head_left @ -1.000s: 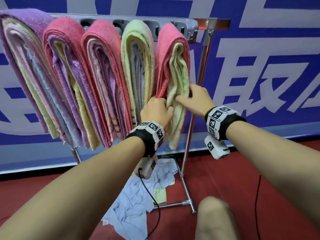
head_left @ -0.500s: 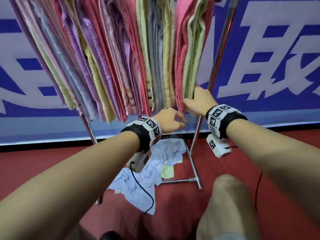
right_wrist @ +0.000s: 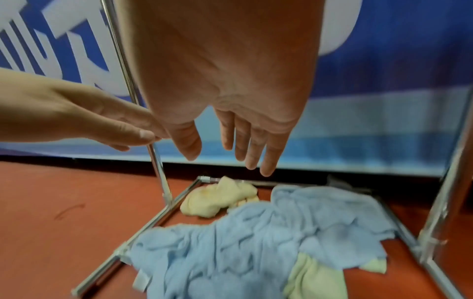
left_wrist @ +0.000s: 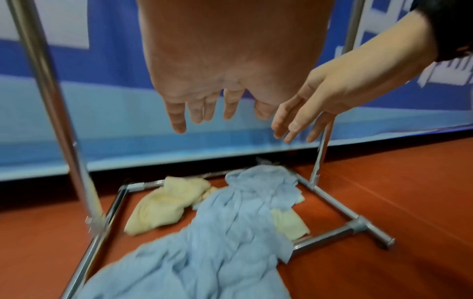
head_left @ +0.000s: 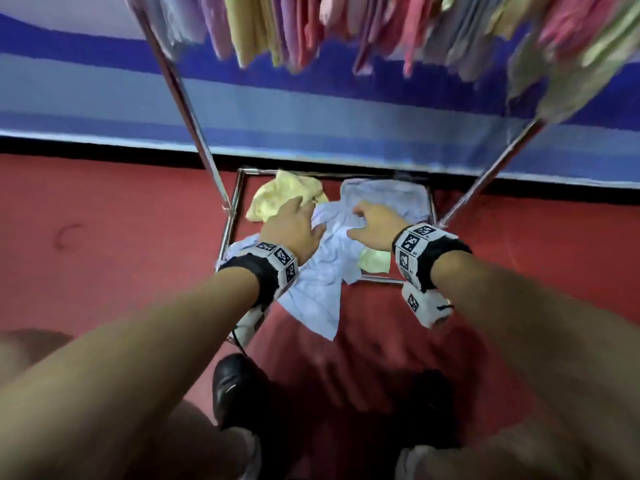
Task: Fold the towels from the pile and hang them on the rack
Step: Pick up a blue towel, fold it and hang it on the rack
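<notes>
While both hands hang spread and empty, we list:
Left hand [head_left: 294, 225]: fingers loose, above the heap, holding nothing.
Right hand [head_left: 375, 223]: fingers loose, likewise bare.
Crumpled light-blue terry towel [left_wrist: 230, 232]: lower centre of the wrist views, lying on the red floor [head_left: 104, 237] inside the chrome rack base [left_wrist: 330, 232].
Pale yellow towel [left_wrist: 166, 206]: partly beneath it.
Method: we judge we should pinch two blue corners and lift clear before folding.

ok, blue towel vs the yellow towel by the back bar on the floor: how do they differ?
Colour: the blue towel is light blue, the yellow towel pale yellow. Extent: the blue one sprawls across and over the rack base; the yellow one sits bunched in the back corner. Position: the blue one lies nearer both hands. Both are crumpled, unfolded, untouched.
</notes>
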